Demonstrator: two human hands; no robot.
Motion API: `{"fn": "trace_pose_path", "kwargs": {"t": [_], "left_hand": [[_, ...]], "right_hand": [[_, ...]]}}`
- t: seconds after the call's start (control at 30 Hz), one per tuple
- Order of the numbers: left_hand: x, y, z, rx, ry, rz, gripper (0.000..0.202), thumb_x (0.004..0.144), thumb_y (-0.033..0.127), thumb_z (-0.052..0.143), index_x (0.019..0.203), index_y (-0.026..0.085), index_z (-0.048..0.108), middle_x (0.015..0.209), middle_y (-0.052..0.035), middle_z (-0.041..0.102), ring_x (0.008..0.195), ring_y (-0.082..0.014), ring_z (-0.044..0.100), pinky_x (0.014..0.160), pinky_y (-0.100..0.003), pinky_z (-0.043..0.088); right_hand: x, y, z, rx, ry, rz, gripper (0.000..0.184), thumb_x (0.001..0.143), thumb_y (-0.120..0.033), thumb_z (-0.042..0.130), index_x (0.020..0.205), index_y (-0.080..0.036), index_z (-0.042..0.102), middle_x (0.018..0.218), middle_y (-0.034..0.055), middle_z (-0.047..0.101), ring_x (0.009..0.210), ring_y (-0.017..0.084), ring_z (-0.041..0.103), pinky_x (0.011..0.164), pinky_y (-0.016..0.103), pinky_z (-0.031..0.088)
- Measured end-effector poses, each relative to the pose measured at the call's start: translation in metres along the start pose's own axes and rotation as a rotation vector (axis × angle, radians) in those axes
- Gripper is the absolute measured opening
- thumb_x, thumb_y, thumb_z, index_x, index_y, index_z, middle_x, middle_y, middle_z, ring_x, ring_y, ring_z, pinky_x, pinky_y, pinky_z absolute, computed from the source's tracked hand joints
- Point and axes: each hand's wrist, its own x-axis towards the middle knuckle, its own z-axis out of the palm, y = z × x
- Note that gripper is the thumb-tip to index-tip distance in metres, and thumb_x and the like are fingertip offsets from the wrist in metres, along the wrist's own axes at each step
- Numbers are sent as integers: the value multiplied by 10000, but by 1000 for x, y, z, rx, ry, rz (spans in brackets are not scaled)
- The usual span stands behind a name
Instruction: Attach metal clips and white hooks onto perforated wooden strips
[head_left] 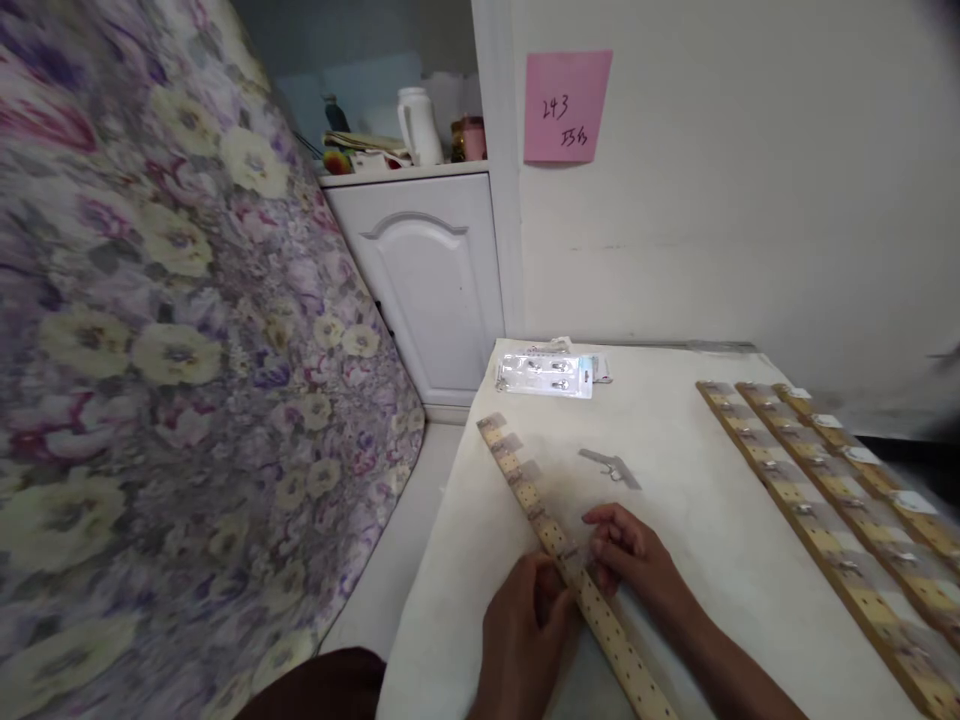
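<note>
A long perforated wooden strip [525, 490] lies diagonally on the white table [697, 520], with clear little bags hung along it. My left hand [525, 630] rests on the strip's left side, fingers curled against it. My right hand [634, 560] sits just right of the strip, its fingertips pinched on a small clear bag at the strip's edge. A loose clear bag with a small metal part [611, 468] lies on the table beyond my hands.
Three more perforated strips [832, 500] loaded with bags lie at the table's right. A stack of clear packets [547, 375] sits at the far edge. A floral mattress [172, 350] leans at left, a white cabinet [424, 280] behind, a pink note [566, 105] on the wall.
</note>
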Motion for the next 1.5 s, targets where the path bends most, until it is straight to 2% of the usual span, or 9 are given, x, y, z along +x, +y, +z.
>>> {"fn": "trace_pose_path", "kwargs": {"t": [0.3,0.83,1.5], "left_hand": [[8,-1,4,55,21,-58,145,821,283,523,951,238,569,776,27,659,712,-151,601,663,-234,414],[9,-7,6,11,14,-75,132,811,257,541,940,246,563,802,33,680,735,-150,621,691,-240,433],[9,0,2,45,-23,-89,79,797,281,548,843,237,594,770,35,681,713,-150,601,677,-235,413]], "right_hand": [[3,0,9,-84,-2,-15,174,742,-231,555,906,-210,500,679,-68,529,452,63,513,441,207,400],[6,3,6,-121,-16,62,163,757,-236,536,904,-210,471,678,-65,533,487,82,539,451,216,420],[6,8,4,-219,25,53,165,740,-201,514,901,-215,483,699,-56,544,497,90,543,463,220,432]]}}
